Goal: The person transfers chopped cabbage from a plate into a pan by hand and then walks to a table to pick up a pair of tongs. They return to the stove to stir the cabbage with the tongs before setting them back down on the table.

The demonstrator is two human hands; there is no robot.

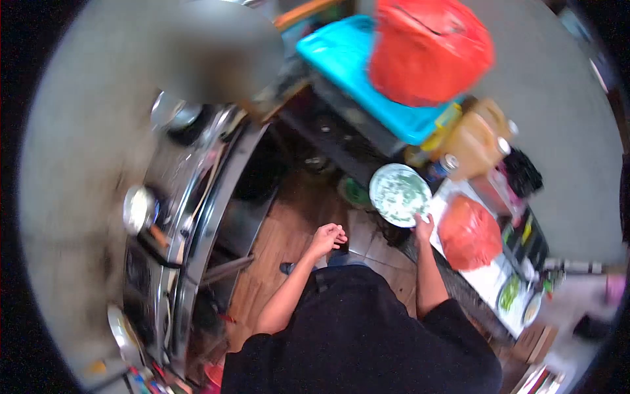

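Observation:
My right hand [424, 227] grips the near rim of a round white plate [400, 195], its middle mottled green and white. The plate is held out over the edge of the right-hand counter, tilted toward me. Left of it, my left hand [327, 240] hovers over the floor with loosely curled fingers, slightly apart and holding nothing. A red plastic bag [469, 233] lies on the white counter surface close to my right hand.
At the left runs a metal stove [190, 217] with a pan [139, 209]. A blue tray [341, 49] bears a large red bag [430, 49]; a yellowish jug [474, 141] stands beside it. Farther right are green vegetables [509, 293] in a dish. A blurred round shape [220, 52] fills the upper left.

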